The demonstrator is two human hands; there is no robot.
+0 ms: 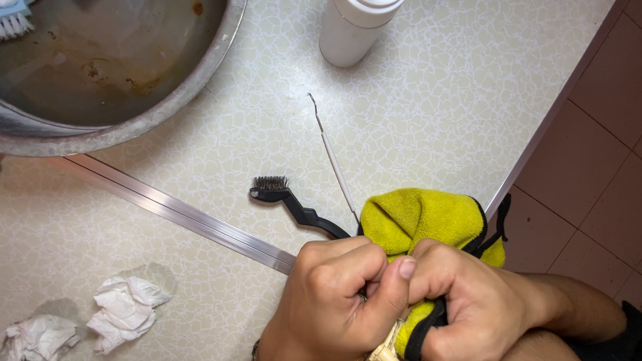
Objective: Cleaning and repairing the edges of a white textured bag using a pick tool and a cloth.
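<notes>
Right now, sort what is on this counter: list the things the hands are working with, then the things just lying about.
In hand:
left hand
right hand
yellow microfibre cloth with black trim

Lying about:
black wire-bristle brush
thin white hooked pick
white plastic bottle
large metal basin of murky water
crumpled white tissues
metal strip

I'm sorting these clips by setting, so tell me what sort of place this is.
Probably a home or workshop cleaning counter. A rust-stained metal basin of murky water sits on a crackle-patterned countertop, with a small black wire brush and a thin hooked pick beside it. Both hands grip a yellow microfibre cloth.
</notes>
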